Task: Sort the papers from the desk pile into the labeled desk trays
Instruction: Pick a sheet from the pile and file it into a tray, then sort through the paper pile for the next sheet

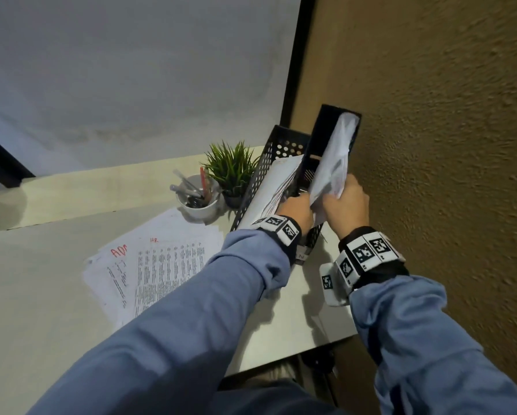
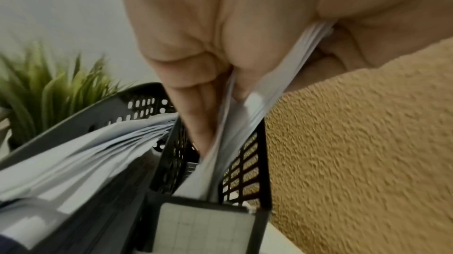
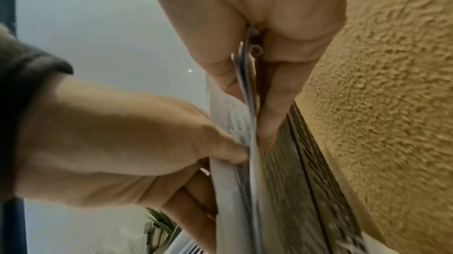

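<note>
I start with the desk (image 1: 284,322), which runs off to the left of where I hold; the brown textured wall (image 1: 431,145) stands close on the right. Just beyond my grip stand two black perforated trays: the right tray (image 1: 326,127) against the wall, the left tray (image 1: 278,145) beside it already stuffed with sheets. The loose pile (image 1: 149,265) still to be sorted lies well left of my hands, with a pen cup (image 1: 200,202) and a small plant (image 1: 231,166) beyond it.

Both hands pinch one sheaf of papers (image 1: 330,169) standing in the right tray: my left hand (image 1: 296,209) on its near lower edge, my right hand (image 1: 345,205) just beside, thumb and fingers (image 3: 272,114) clamped flat across it.

I judge the sheaf light, limp and prone to buckling or fanning; hold it near the edge, low and with both hands.
</note>
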`<state>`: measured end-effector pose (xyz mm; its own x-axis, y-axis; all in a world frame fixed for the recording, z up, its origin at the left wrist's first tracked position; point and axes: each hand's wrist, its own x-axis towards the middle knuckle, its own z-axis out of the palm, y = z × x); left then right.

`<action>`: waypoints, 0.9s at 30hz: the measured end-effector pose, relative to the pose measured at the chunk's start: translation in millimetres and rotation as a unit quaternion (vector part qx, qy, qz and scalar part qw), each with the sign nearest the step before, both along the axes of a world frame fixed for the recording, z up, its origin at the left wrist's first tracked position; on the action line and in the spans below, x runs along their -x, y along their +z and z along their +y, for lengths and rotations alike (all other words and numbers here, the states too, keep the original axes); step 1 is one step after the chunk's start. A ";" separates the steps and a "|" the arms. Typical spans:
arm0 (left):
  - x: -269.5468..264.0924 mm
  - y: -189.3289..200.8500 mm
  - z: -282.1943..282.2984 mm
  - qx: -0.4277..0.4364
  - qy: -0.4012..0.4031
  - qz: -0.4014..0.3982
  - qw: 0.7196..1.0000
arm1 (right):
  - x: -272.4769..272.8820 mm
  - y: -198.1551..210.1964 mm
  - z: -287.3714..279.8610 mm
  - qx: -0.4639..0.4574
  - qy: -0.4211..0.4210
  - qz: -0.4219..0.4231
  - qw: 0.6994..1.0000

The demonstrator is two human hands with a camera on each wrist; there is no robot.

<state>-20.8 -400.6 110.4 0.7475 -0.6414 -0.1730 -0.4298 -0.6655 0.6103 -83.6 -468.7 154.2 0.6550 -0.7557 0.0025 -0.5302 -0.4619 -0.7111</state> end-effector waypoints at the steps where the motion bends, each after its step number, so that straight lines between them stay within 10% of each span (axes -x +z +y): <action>1: -0.6 -1.3 -0.8 -0.020 0.000 -0.006 1.000 | 1.2 -1.6 0.5 0.003 0.003 0.006 1.000; 17: -2.1 1.5 32.1 0.055 -0.018 0.033 0.998 | -5.4 11.0 -0.8 -0.004 -0.041 -0.049 0.998; 23: -4.2 -14.9 129.1 0.194 0.186 0.058 0.962 | -15.2 25.8 60.9 0.087 0.079 -0.235 0.965; 27: -18.6 -75.3 219.1 0.047 0.336 0.096 0.936 | -21.8 -37.0 123.9 -0.052 0.184 -0.104 0.976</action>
<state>-2.2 -181.6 35.1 0.9482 -0.0568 -0.3124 0.1904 -0.6858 0.7024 -61.8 -344.8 117.2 0.8751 -0.4734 0.1004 -0.1815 -0.5135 -0.8387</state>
